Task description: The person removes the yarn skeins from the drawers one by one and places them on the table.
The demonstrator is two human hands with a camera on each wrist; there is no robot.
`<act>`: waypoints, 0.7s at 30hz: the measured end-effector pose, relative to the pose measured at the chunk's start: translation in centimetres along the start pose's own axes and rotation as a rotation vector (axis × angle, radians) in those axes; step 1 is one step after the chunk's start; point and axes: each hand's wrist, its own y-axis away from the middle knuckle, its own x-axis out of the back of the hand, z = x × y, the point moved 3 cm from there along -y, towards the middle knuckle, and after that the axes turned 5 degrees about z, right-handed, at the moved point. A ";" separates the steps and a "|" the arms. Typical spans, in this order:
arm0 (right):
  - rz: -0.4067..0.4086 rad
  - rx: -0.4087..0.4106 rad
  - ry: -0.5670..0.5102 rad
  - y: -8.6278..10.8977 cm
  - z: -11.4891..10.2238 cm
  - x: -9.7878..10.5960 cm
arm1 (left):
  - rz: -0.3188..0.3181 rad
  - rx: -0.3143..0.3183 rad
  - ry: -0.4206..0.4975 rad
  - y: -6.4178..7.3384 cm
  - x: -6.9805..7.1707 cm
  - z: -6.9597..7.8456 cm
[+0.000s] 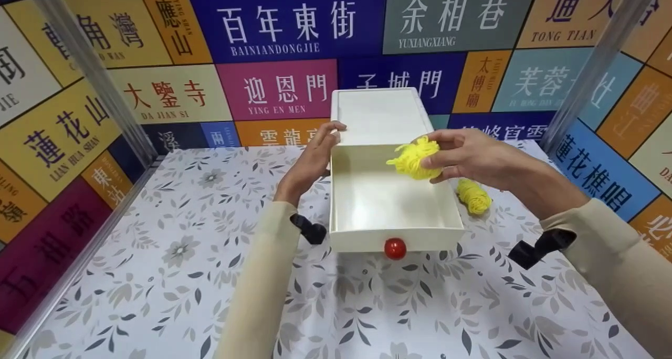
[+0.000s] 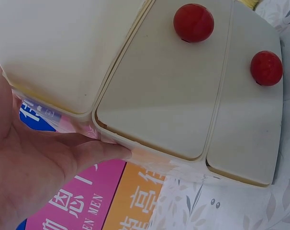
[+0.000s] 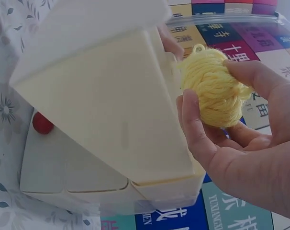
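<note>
A white drawer cabinet (image 1: 380, 115) stands at the back of the table, its top drawer (image 1: 362, 239) pulled out toward me. This drawer has a red knob (image 1: 395, 249), and its inside is bare. My right hand (image 1: 464, 151) pinches a ball of yellow yarn (image 1: 417, 159) between thumb and fingers, over the drawer's right part. In the right wrist view the yarn (image 3: 216, 88) shows loose loops. My left hand (image 1: 312, 157) rests against the cabinet's left side near its top edge, as the left wrist view shows with its extended fingers (image 2: 104, 150).
A second yellow yarn ball (image 1: 474, 196) lies on the table right of the drawer. Two lower drawers (image 2: 157, 91) with red knobs are closed. A floral cloth (image 1: 184, 275) covers the table. Behind stands a wall of coloured sign panels (image 1: 283, 28), with clear posts (image 1: 604, 60) at the corners.
</note>
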 end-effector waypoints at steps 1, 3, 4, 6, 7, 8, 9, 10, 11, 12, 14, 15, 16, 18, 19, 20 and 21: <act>0.009 0.002 -0.003 0.1 0.1 0.3 | 0.001 0.002 0.001 0.0 0.0 0.0; 0.026 0.002 -0.007 0.3 0.2 0.8 | 0.002 0.001 0.008 -0.1 0.0 0.0; 0.032 0.001 -0.015 0.4 0.3 1.0 | 0.002 -0.003 0.011 -0.1 -0.1 0.0; 0.044 0.001 -0.024 0.5 0.6 1.5 | 0.001 -0.007 0.019 -0.1 -0.1 -0.1; 0.047 0.001 -0.033 0.5 0.8 1.8 | 0.002 -0.009 0.020 -0.2 -0.1 -0.1; 0.053 0.002 -0.037 0.5 0.9 2.0 | 0.001 -0.009 0.021 -0.2 -0.1 -0.1; 0.060 0.003 -0.041 0.6 1.1 2.3 | 0.000 -0.008 0.021 -0.2 -0.1 -0.1; 0.067 0.004 -0.046 0.6 1.3 2.6 | 0.000 -0.007 0.019 -0.2 -0.1 -0.1; 0.077 0.004 -0.047 0.6 1.5 2.8 | -0.001 -0.006 0.018 -0.2 -0.1 -0.1; 0.084 0.003 -0.051 0.6 1.7 3.2 | 0.000 -0.006 0.013 -0.2 -0.1 -0.1; 0.095 0.002 -0.061 0.6 2.1 3.8 | -0.001 -0.007 0.003 -0.1 -0.1 0.0; 0.101 0.001 -0.068 0.6 2.3 4.1 | -0.001 -0.009 -0.002 -0.1 -0.1 0.0; 0.108 0.001 -0.077 0.6 2.6 4.5 | -0.001 -0.011 -0.007 -0.1 -0.1 0.0; 0.119 -0.003 -0.101 0.6 3.1 5.2 | 0.001 -0.014 -0.016 -0.1 -0.1 0.0; 0.125 -0.003 -0.114 0.6 3.3 5.5 | 0.000 -0.014 -0.018 -0.1 -0.1 0.0; 0.133 -0.006 -0.127 0.6 3.6 5.8 | 0.001 -0.013 -0.022 -0.1 0.0 0.0; 0.140 -0.008 -0.143 0.6 3.9 6.2 | 0.001 -0.013 -0.023 -0.1 0.0 0.0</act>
